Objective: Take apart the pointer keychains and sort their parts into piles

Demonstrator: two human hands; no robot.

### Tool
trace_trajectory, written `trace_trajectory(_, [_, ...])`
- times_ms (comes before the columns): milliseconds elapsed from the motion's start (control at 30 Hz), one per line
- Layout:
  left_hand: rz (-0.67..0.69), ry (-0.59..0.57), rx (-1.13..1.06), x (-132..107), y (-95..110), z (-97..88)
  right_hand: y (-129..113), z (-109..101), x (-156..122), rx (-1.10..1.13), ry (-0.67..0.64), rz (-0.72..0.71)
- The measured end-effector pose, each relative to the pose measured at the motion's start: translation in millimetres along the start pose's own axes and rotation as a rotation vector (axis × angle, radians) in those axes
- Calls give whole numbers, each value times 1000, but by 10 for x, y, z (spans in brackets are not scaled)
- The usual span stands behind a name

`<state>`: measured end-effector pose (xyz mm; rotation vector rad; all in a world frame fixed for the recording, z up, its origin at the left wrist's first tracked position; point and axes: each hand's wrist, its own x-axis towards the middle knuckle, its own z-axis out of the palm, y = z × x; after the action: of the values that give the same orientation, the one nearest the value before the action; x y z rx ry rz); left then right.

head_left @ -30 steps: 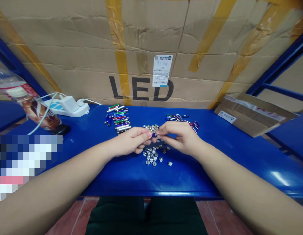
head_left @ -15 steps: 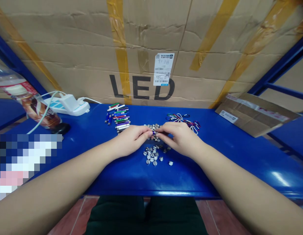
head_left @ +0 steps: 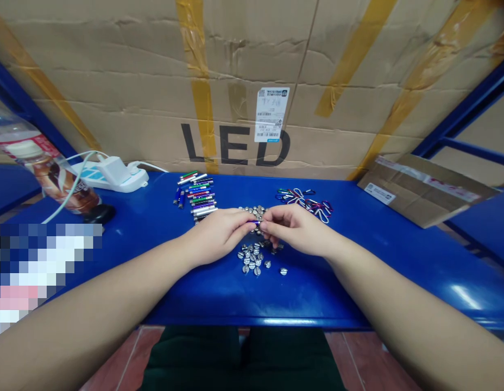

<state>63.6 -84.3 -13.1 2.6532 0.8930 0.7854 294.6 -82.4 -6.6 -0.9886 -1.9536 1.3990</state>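
Left hand (head_left: 219,234) and right hand (head_left: 296,231) pinching a small purple metal tube (head_left: 255,222) between their fingertips. Long axis level, crosswise from hand to hand, just above slotted silver screws (head_left: 251,258) on the blue counter (head_left: 398,271).

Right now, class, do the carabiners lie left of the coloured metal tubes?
No, the carabiners lie right of the coloured metal tubes.

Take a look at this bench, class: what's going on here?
A person's left hand and right hand pinch a small purple tube between them, just above loose silver slotted discs on a blue workbench. Rows of coloured metal tubes and a tangle of carabiners lie beyond the hands.
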Motion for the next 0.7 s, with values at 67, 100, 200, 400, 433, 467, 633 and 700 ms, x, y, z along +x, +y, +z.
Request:
trace_trajectory(67, [-40, -26, -29, 1, 31, -8, -16, -14, -19, -124, 29, -81])
trace_trajectory(100, [-63, -40, -57, 4, 47, -13, -27, -20, -30, -198, 44, -128])
trace_trajectory(200, [-142, -88, -166, 18, 90, -26, -58, -35, -64, -385, 66, -291])
trace_trajectory(400, [-86, -64, -150, 12, 86, -22, -75, -45, -75, -330, 37, -259])
trace_trajectory(433, [-26, -45, -99, 7, 84, -22, -70, -44, -66, -224, 1, -166])
trace_trajectory(467, [39, -23, -46, 2, 84, -23, -63, -41, -55, -93, -35, -67])
trace_trajectory(633, [295, 131, 175, -5, 115, -41, -63, -18, 6, 561, -157, 307])
trace_trajectory(700, [318, 164, 232, -2, 116, -42, -82, -5, 10, 657, -181, 363])
